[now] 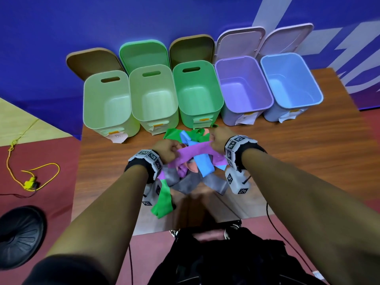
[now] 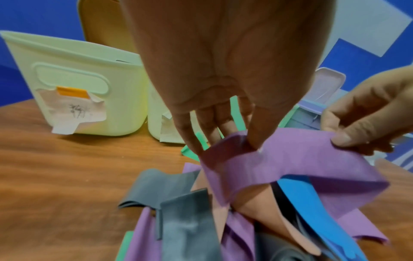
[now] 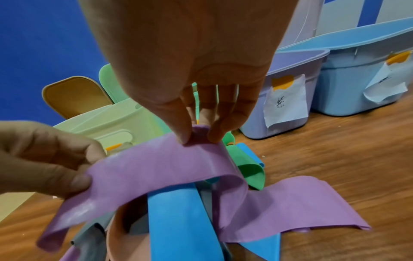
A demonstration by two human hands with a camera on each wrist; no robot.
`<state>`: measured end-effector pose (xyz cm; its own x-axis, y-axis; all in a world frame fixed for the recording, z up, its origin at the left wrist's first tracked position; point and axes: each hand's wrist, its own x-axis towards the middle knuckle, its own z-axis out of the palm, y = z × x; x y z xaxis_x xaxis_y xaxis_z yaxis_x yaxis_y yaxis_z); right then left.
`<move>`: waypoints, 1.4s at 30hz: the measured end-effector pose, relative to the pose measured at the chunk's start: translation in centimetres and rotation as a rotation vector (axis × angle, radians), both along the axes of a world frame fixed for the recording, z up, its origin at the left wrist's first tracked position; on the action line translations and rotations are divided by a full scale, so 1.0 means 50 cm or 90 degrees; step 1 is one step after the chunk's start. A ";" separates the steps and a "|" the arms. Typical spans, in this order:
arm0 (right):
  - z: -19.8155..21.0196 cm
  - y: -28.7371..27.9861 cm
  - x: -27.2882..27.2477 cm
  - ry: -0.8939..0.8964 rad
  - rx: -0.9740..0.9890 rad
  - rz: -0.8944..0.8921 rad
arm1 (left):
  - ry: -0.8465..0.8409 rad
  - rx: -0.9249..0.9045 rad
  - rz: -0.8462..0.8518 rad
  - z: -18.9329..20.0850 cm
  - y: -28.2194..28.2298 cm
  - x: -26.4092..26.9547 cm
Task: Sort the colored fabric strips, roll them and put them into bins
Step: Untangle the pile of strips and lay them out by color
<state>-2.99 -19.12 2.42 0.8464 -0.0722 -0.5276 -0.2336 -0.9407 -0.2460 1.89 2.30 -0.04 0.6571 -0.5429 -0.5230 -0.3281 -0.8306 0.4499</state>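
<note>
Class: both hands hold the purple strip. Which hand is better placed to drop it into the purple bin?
Right, probably. The right hand pinches the purple strip just before the purple bin; the left hand is farther left.

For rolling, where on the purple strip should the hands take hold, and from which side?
Near its right end, from above: the purple strip arches over the pile between the left hand and right hand, each already pinching it. The end by the right hand's fingertips looks closest, so probably start there.
</note>
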 end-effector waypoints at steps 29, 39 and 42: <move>-0.032 0.049 -0.061 -0.024 0.225 -0.071 | 0.158 -0.305 0.228 0.007 -0.023 -0.031; -0.062 0.058 -0.066 -0.028 0.195 -0.095 | 0.164 -0.119 0.223 -0.053 0.016 -0.050; -0.068 0.058 -0.068 -0.011 0.196 -0.105 | 0.153 -0.037 0.178 -0.077 0.023 -0.063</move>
